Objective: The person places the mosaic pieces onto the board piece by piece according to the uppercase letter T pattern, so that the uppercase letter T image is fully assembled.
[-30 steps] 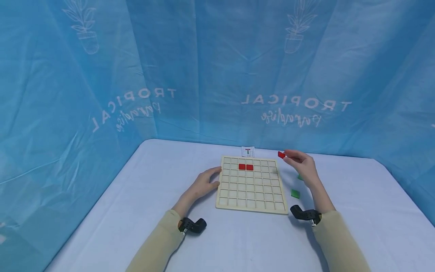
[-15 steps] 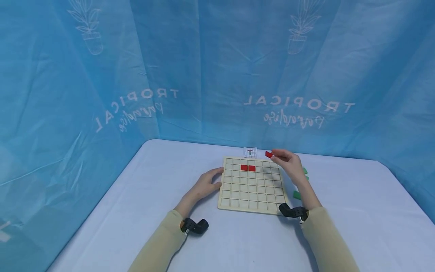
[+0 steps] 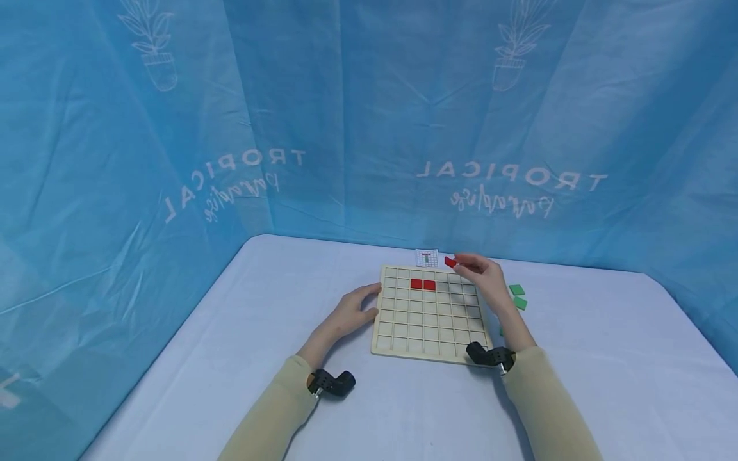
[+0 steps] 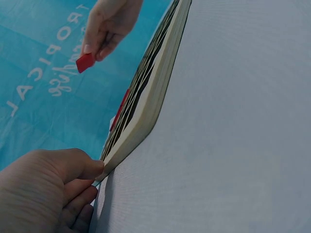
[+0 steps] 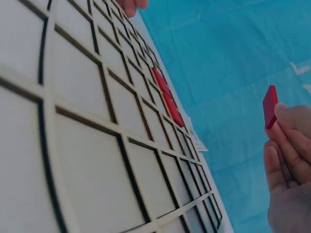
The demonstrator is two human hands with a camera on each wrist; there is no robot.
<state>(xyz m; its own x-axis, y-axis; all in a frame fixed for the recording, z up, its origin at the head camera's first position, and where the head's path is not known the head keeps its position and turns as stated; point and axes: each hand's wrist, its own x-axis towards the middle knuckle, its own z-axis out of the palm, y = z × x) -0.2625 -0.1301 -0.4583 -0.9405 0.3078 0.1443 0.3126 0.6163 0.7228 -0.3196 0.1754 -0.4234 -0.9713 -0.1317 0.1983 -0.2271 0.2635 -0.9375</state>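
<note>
My right hand [image 3: 487, 278] pinches a small red square tile [image 3: 450, 262] between thumb and fingers, above the far right part of a pale gridded board [image 3: 429, 330]. In the right wrist view this red tile [image 5: 270, 108] stands upright and apart from the board. Two red tiles [image 3: 416, 283] lie side by side in cells of the second row from the far edge. My left hand [image 3: 348, 310] rests against the board's left edge, thumb and fingers spread apart; the left wrist view shows its thumb [image 4: 87, 166] touching the rim.
Behind the board lies a small printed card [image 3: 427, 258] with a grid and a coloured T shape. Green tiles [image 3: 516, 289] lie right of the board, one mostly hidden by the right arm. A blue curtain [image 3: 369, 128] hangs behind the white table [image 3: 605, 358].
My right hand has moved left with the red tile, from beside the board to over its far right part. The left hand stays at the board's edge. The view shifts slightly.
</note>
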